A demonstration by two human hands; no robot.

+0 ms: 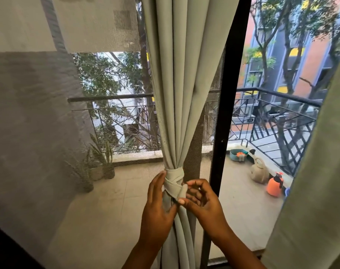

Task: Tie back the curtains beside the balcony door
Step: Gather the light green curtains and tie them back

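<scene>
A pale green curtain (181, 94) hangs gathered into a narrow bundle in the middle of the view. A matching fabric tie-back (174, 180) is wrapped around it in crossed bands. My left hand (157, 208) rests against the left side of the bundle, fingers straight up along the tie and thumb pressing below it. My right hand (201, 199) pinches the loose end of the tie (182, 192) between thumb and curled fingers, just right of the bundle. A second green curtain (316, 181) hangs loose along the right edge.
A black door frame post (226, 113) stands right of the bundle. A mesh screen (39, 113) covers the left. Beyond lie the balcony floor, a black railing (278, 113), potted plants (101, 162), an orange sprayer (275, 184), a beige jug (259, 170) and a teal tub (238, 155).
</scene>
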